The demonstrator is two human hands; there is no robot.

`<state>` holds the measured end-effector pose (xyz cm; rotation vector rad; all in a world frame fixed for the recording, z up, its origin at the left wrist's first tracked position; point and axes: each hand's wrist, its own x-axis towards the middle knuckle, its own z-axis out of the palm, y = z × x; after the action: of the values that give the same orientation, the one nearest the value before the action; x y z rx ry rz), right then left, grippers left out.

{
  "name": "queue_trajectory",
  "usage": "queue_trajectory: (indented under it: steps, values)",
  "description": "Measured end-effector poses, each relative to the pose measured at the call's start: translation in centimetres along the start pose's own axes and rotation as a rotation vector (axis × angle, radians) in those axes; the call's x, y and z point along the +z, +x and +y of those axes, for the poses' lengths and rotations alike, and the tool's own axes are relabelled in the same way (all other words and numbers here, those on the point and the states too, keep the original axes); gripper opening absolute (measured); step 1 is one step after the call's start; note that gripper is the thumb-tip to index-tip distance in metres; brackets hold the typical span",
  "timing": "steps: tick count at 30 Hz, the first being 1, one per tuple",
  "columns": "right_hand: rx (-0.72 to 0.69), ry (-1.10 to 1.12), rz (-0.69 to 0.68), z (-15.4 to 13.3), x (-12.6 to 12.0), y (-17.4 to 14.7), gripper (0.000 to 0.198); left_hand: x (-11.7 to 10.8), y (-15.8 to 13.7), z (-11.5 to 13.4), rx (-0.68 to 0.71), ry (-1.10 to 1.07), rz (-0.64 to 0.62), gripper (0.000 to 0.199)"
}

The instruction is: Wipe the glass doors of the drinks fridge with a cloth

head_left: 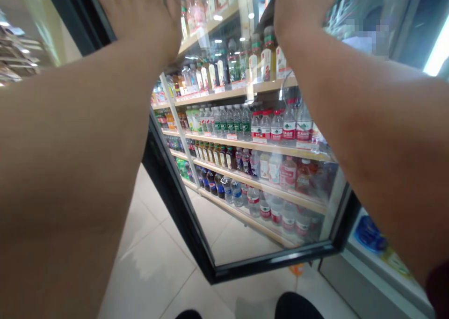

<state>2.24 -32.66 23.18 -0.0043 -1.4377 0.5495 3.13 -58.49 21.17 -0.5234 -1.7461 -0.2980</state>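
A glass door (242,256) with a black frame stands at a slant in front of me, and bottles show through its pane. My left hand (140,15) is at the top, against or just in front of the pane beside the frame's left bar. Its fingers are mostly cut off by the picture's edge, so its grip does not show. My right hand (305,3) is raised at the upper right, also by the glass. Its fingers lie out of view. A dark patch (268,17) shows beside it, too unclear to name.
Beyond the glass, shelves (273,146) hold rows of bottled drinks (229,120). Pale floor tiles (150,244) lie below, with my dark shoes (296,307) at the bottom edge. A grey cabinet base (351,281) stands at the lower right. A small orange thing (296,269) is near the door's lower edge.
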Motion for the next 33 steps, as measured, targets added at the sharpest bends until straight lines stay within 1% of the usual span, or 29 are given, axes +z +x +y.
queue_trajectory:
  steps: [1,2,3,4,5,6,7,8,9,10,11,13,14,15,16,17,19,20,21,22,23,25,26,27,28,29,31,32,33]
  values:
    - [0.18,-0.034,-0.009,0.0,0.2,0.5,0.051,0.0,0.0,0.0,-0.008,-0.017,0.006,0.073]
    - [0.304,-0.088,-0.046,0.0,0.2,0.6,0.054,0.1,0.0,0.0,-0.002,-0.051,0.015,0.075]
    - [0.332,-0.144,-0.076,0.0,0.1,0.4,0.056,0.1,0.0,-0.1,0.011,-0.09,0.029,0.077]
    - [0.23,-0.177,-0.093,0.0,-0.1,-0.2,0.055,0.1,0.1,-0.1,0.018,-0.121,0.043,0.078]
    - [0.041,-0.197,-0.113,0.1,-0.4,-1.0,0.053,0.2,0.1,-0.1,0.018,-0.141,0.059,0.078]
    - [-0.218,-0.2,-0.152,0.1,-0.8,-1.9,0.052,0.2,0.1,0.0,0.013,-0.155,0.068,0.076]
    - [-0.472,-0.19,-0.229,0.1,-1.2,-2.6,0.052,0.1,0.0,0.1,0.004,-0.165,0.071,0.075]
    - [-0.667,-0.175,-0.3,0.1,-1.6,-3.0,0.052,0.1,-0.1,0.3,-0.006,-0.18,0.071,0.073]
    - [-0.745,-0.169,-0.355,0.0,-1.8,-3.2,0.053,0.0,-0.2,0.4,-0.011,-0.202,0.069,0.072]
    - [-0.669,-0.181,-0.38,-0.2,-2.0,-3.1,0.053,0.0,-0.2,0.5,-0.009,-0.226,0.071,0.072]
    - [-0.478,-0.204,-0.356,-0.6,-2.1,-2.8,0.054,0.0,-0.3,0.6,-0.005,-0.243,0.075,0.071]
    - [-0.003,-0.248,-0.247,-1.5,-2.0,-2.1,0.056,0.0,-0.3,0.6,-0.01,-0.26,0.08,0.07]
    - [0.155,-0.265,-0.216,-2.0,-1.9,-1.9,0.057,0.0,-0.3,0.6,-0.012,-0.268,0.08,0.069]
    - [0.213,-0.277,-0.212,-2.4,-1.8,-2.0,0.057,-0.1,-0.3,0.7,-0.014,-0.273,0.081,0.068]
    - [0.169,-0.284,-0.232,-2.7,-1.7,-2.3,0.057,-0.1,-0.3,0.7,-0.018,-0.268,0.079,0.068]
    - [0.033,-0.286,-0.272,-2.9,-1.6,-2.8,0.057,-0.1,-0.3,0.8,-0.02,-0.249,0.072,0.069]
    - [-0.364,-0.269,-0.377,-3.1,-1.4,-3.7,0.056,-0.2,-0.3,1.0,-0.029,-0.179,0.057,0.069]
    - [-0.514,-0.256,-0.413,-3.1,-1.3,-4.0,0.056,-0.2,-0.3,1.0,-0.037,-0.138,0.054,0.068]
    - [-0.57,-0.246,-0.431,-3.3,-1.1,-4.1,0.056,-0.2,-0.2,1.1,-0.045,-0.101,0.045,0.068]
    - [-0.521,-0.235,-0.413,-3.5,-0.9,-4.0,0.056,-0.2,-0.2,1.1,-0.048,-0.071,0.034,0.067]
    - [-0.377,-0.228,-0.365,-3.8,-0.7,-3.7,0.055,-0.1,-0.1,1.1,-0.05,-0.052,0.027,0.067]
    - [-0.005,-0.218,-0.237,-4.7,-0.4,-3.3,0.056,-0.1,-0.1,1.2,-0.058,-0.045,0.021,0.067]
    - [0.093,-0.217,-0.2,-5.1,-0.2,-3.3,0.057,-0.1,-0.1,1.3,-0.059,-0.055,0.018,0.067]
    - [0.087,-0.224,-0.206,-5.5,-0.2,-3.5,0.058,-0.1,-0.1,1.4,-0.061,-0.067,0.018,0.067]
    - [-0.022,-0.24,-0.247,-5.8,-0.1,-3.9,0.059,-0.3,-0.1,1.6,-0.062,-0.07,0.016,0.067]
    - [-0.199,-0.259,-0.308,-5.9,-0.1,-4.4,0.06,-0.4,-0.2,1.8,-0.06,-0.051,0.005,0.067]
    - [-0.569,-0.271,-0.416,-5.9,0.0,-5.0,0.062,-0.8,-0.4,2.2,-0.054,0.051,-0.035,0.067]
    - [-0.686,-0.27,-0.446,-5.8,0.1,-5.0,0.062,-1.1,-0.5,2.4,-0.057,0.117,-0.055,0.066]
    - [-0.726,-0.262,-0.446,-5.7,0.3,-4.8,0.061,-1.2,-0.5,2.6,-0.06,0.175,-0.071,0.066]
